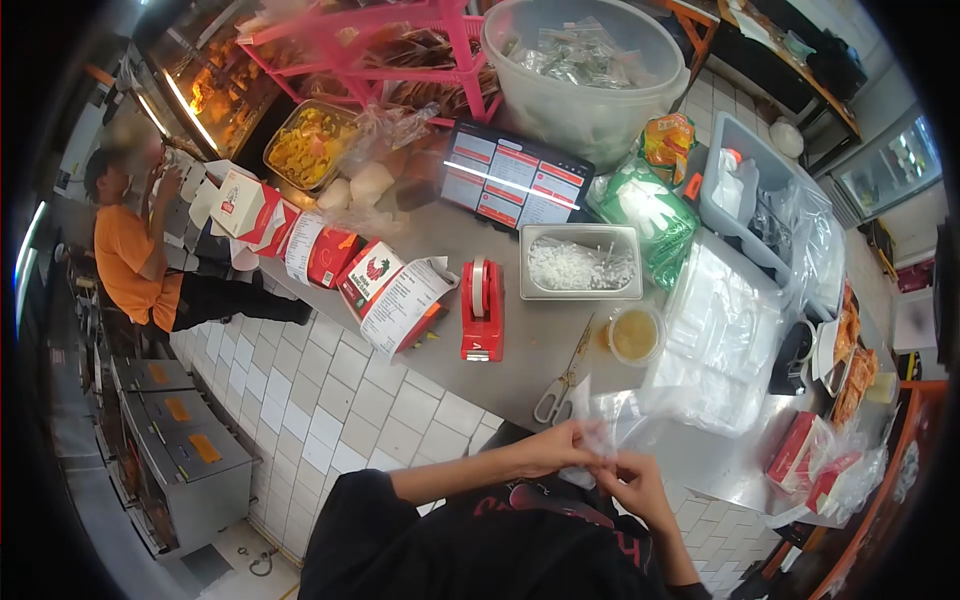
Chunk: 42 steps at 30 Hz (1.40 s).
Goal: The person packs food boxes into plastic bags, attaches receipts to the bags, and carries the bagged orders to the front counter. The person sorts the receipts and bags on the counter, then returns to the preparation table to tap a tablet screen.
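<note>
A thin clear plastic bag (628, 418) is pinched between my two hands, close to my body at the counter's front edge. My left hand (553, 447) is closed on the bag from the left, fingertips bunched together. From the right, my right hand (634, 483) grips the bag's lower part, its thumb and fingers pressed close to the left fingertips. Just beyond the hands lie scissors (556, 397) with pale handles. Near them stands a round clear tub (636, 334) of yellowish contents. What the bag contains, if anything, is too blurred to tell.
A red tape dispenser (482, 318), a metal tray of white pieces (580, 283) and a tablet (515, 180) stand on the counter. Boxes with receipts (385, 290) line its left edge. Clear plastic containers (715, 330) are stacked at right. A person in orange (135, 250) stands at left.
</note>
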{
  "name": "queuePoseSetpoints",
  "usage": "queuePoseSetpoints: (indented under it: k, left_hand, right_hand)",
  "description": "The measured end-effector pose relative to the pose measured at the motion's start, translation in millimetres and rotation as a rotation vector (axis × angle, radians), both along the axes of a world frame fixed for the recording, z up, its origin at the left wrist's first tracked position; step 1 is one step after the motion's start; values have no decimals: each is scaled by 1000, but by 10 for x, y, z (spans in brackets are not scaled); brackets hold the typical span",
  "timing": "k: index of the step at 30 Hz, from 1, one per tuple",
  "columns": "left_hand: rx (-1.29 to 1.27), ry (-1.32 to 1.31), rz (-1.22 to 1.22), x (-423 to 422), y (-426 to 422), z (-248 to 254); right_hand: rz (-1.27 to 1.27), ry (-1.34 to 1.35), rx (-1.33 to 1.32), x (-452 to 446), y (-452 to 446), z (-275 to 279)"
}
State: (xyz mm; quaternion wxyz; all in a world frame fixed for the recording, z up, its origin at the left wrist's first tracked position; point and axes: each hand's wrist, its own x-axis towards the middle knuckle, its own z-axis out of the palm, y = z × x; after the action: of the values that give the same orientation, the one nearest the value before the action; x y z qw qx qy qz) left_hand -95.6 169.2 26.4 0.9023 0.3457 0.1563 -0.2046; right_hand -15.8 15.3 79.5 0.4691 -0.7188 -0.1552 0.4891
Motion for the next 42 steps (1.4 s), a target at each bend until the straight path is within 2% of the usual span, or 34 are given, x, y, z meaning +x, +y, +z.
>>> queuePoseSetpoints:
  k: [1, 2, 3, 4, 5, 6, 7, 9, 10, 11, 13, 15, 16, 18, 19, 20, 21, 23, 25, 26, 27, 28, 30, 31, 32, 33, 34, 35, 36, 37, 38, 40, 41, 42]
  left_hand:
    - [451, -32, -108, -51, 75, 310]
    - [708, -214, -92, -152, 180, 396]
    - [965, -395, -69, -290, 316, 464]
    - [1016, -413, 218, -468, 558, 500]
    - [1199, -145, 114, -613, 925, 681]
    - [1051, -80, 571, -829, 1029, 479]
    - [1333, 44, 591, -1048, 1301, 354]
    - [1396, 90, 557, -1273, 1135, 325]
    - [1443, 155, 521, -1404, 1001, 315]
    - [1519, 257, 412, -1430, 796, 513]
    - [2000, -150, 287, -1545, 461, 490]
    - [1464, -275, 213, -1685, 1, 384]
    - [1420, -310, 179, -1752, -184, 304]
    - [1141, 24, 346, -1924, -369, 172]
    - [1144, 28, 356, -2057, -368, 61]
    - [1207, 87, 481, -2231, -307, -51]
    - [1266, 146, 606, -2401, -232, -124]
    - [1394, 256, 754, -2650, -96, -9]
    - [1580, 410, 849, -2917, 95, -43]
    - [1582, 406, 857, -3033, 212, -29]
    - [1554, 540, 898, -3151, 333, 7]
    - [1519, 675, 930, -3272, 445, 33]
    - [1469, 649, 1011, -3507, 667, 29]
    - [1417, 624, 1093, -3536, 789, 61]
    - [1417, 622, 1088, -3552, 905, 106]
    - [1494, 577, 994, -3568, 1030, 175]
    - [1568, 531, 893, -3558, 1179, 245]
    - [1568, 526, 879, -3490, 1342, 270]
    - [1749, 443, 780, -3354, 1502, 291]
    - [1918, 350, 671, -3208, 1656, 304]
    - [1952, 305, 601, -3063, 1838, 259]
    - [2020, 253, 403, -2725, 2253, 92]
    - [2053, 248, 278, -2539, 2447, 14]
    - [2077, 162, 213, -2342, 2635, -43]
  right_hand:
    - [109, -263, 98, 11, -26, 164]
    - [222, -526, 197, 14, -70, 260]
    - [147, -926, 167, 97, -371, 224]
    - [63, -1327, 137, 214, -675, 190]
    - [-5, -1344, 75, 317, -700, 413]
    - [-70, -1349, 8, 381, -707, 674]
    - [-64, -1361, 26, 416, -685, 740]
    - [-31, -1181, 83, 359, -664, 814]
    - [-83, -1027, 212, 346, -625, 743]
    - [-128, -870, 338, 342, -561, 622]
    - [57, -689, 218, 215, -485, 507]
    - [188, -426, 268, -48, -110, 550]
    - [281, -394, 287, -91, -60, 335]
    - [393, -366, 309, -141, 106, 87]
    - [600, -182, 357, -159, 262, 92]
    - [799, 8, 399, -185, 432, 82]
    - [802, 7, 399, -208, 614, 9]
    - [906, -41, 620, -251, 1026, -226]
    - [571, 523, 592, -409, 1514, -405]
    - [479, 192, 491, -523, 1781, -594]
    - [375, -130, 384, -652, 2060, -804]
    - [372, -130, 383, -808, 2351, -993]
    - [-1, -971, 359, -1006, 2877, -1224]
    - [-4, -974, 358, -1000, 3024, -1170]
    - [25, -953, 195, -1002, 3145, -1126]
    - [53, -926, 31, -1014, 3249, -1089]
    - [46, -920, 23, -966, 3296, -1091]
    - [11, -985, 163, -833, 3291, -1104]
    - [-25, -1050, 303, -689, 3275, -1113]
    - [-58, -1044, 447, -590, 3206, -925]
    - [-93, -1035, 587, -502, 3074, -624]
    - [-163, -667, 453, -302, 2624, -253]
    - [-221, -716, 381, -229, 2329, 15]
    - [-292, -945, 377, -84, 2020, 95]
